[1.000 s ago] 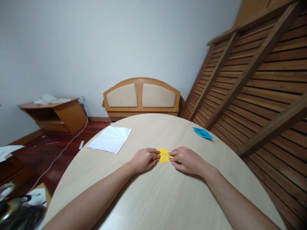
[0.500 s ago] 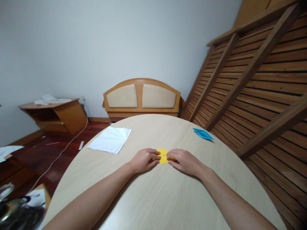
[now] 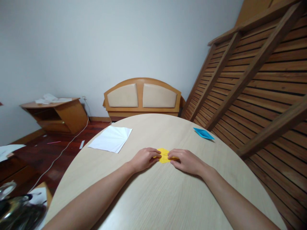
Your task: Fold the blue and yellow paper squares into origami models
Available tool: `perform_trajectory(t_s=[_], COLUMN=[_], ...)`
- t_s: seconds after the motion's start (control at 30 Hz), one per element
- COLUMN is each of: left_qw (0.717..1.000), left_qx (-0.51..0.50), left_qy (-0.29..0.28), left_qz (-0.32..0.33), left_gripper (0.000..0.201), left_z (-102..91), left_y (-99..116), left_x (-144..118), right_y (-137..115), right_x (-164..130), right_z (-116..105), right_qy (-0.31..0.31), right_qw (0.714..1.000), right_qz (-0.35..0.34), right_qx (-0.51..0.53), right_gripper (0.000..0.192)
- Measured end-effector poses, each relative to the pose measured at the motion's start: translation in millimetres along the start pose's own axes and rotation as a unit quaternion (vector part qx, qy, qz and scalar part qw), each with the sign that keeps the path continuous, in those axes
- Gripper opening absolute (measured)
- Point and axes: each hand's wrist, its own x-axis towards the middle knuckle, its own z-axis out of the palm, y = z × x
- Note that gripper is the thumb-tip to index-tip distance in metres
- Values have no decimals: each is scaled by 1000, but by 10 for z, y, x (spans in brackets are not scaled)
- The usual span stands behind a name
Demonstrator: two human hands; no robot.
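both hands, left (image 3: 143, 158) and right (image 3: 185, 160), pinching folded yellow paper (image 3: 164, 155) flat on counter (image 3: 168, 195); long axis left-right, points outward.

small yellow folded paper (image 3: 164, 155), flat on table (image 3: 153, 198)

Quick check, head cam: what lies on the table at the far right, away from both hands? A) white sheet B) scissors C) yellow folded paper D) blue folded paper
D: the blue folded paper lies alone near the table's right edge, while the white sheet is on the left side.
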Motion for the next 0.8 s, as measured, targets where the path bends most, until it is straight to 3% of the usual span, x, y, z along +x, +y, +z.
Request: perform_trajectory(t_s=[0.33,0.8], left_qw=[1000,994], left_qx=[11,24], left_qy=[-14,-7], left_qz=[-24,-105], left_gripper=[23,28], left_z=[14,2], left_y=[-4,15], left_x=[-16,-16], right_y=[31,-25], right_x=[0,24], right_z=[17,20], right_qy=[7,20], right_qw=[1000,1000], right_qz=[-4,-15], right_qx=[11,4], right_gripper=[24,37])
